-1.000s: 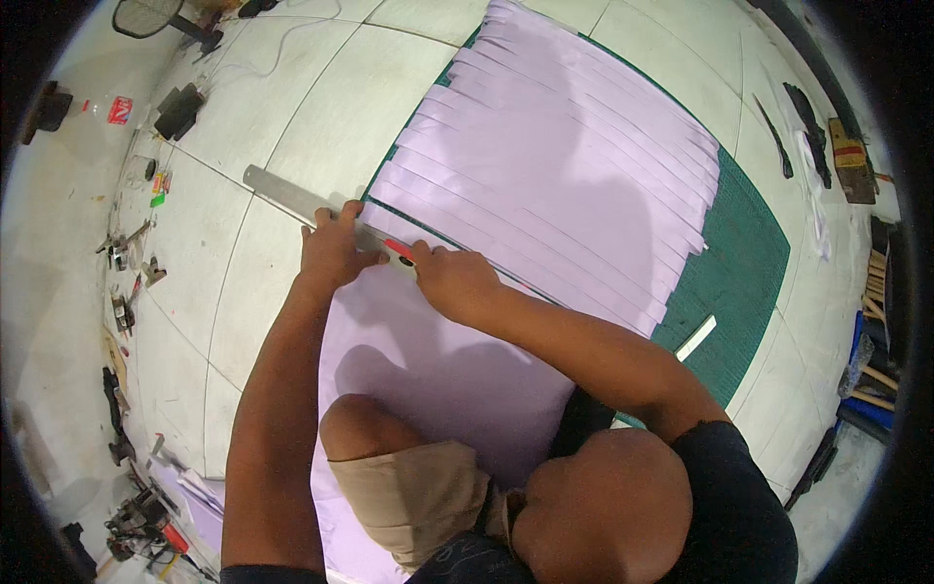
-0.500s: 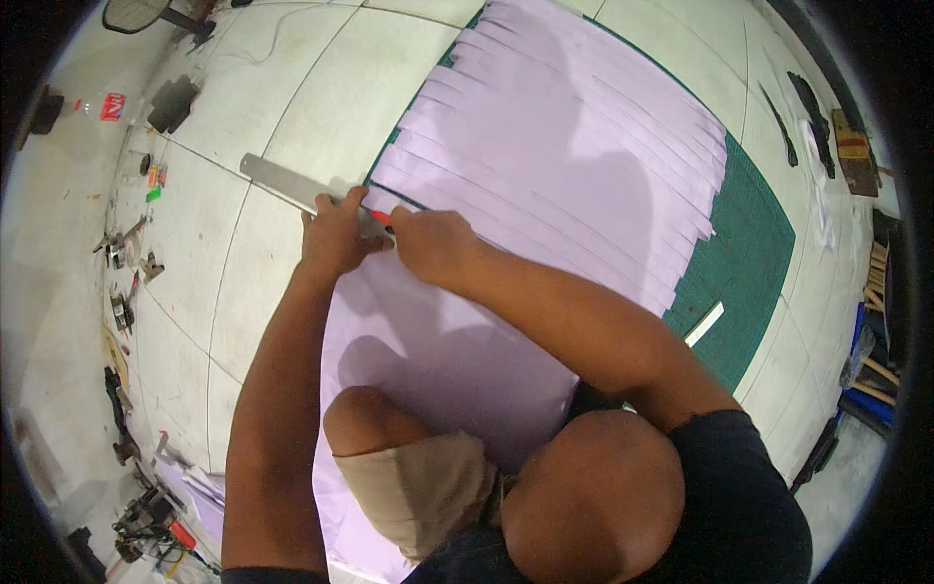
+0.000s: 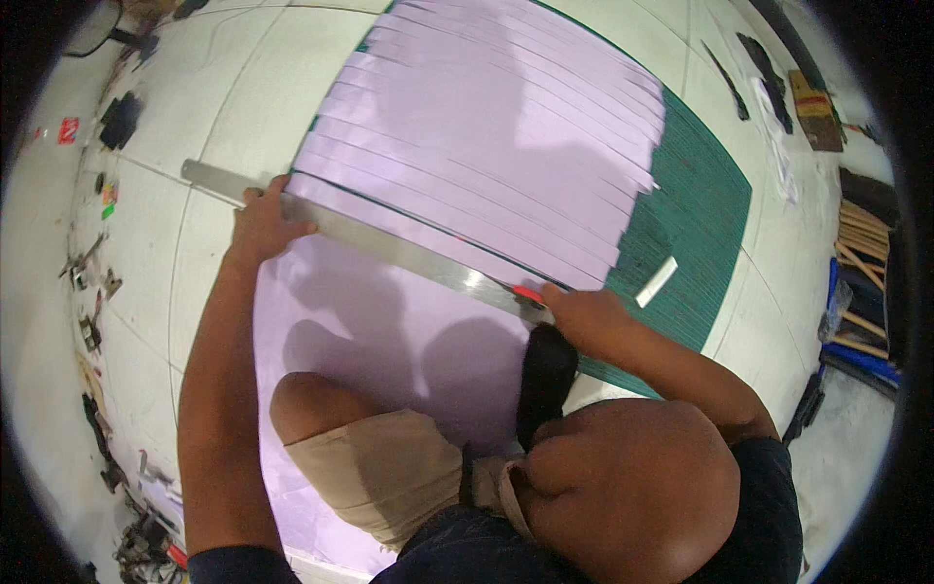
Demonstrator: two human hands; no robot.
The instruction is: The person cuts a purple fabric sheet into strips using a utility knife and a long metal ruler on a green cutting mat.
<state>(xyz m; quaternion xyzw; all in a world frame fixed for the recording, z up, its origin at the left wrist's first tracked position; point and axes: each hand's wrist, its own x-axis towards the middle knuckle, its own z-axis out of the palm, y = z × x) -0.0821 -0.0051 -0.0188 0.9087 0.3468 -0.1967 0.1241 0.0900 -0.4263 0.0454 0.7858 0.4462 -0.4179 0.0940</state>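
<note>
A long steel ruler [image 3: 399, 255] lies slantwise across a lilac sheet [image 3: 457, 97], its far left end reaching past the sheet over the tiles. My left hand [image 3: 268, 229] presses on the ruler near the sheet's left edge, thumb and fingers spread. Closed around a red utility knife [image 3: 528, 294], my right hand [image 3: 589, 321] is by the ruler's right part, the knife's tip at its upper edge. A narrow dark slit runs along that edge. Above it, many parallel cuts divide the sheet into strips. Beneath lies a green cutting mat [image 3: 696, 175].
A short white strip [image 3: 657, 282] rests on the mat's right side. My knee [image 3: 316, 404] and black-covered foot [image 3: 547, 375] are on or over the lilac sheet. Tools and small parts line the left wall; wooden handles [image 3: 861, 234] and a brown box [image 3: 815, 112] are at the right.
My right hand has drawn the knife rightward along the ruler, from beside my left hand to the sheet's right part. The dark slit now extends farther right. My left hand stays on the ruler.
</note>
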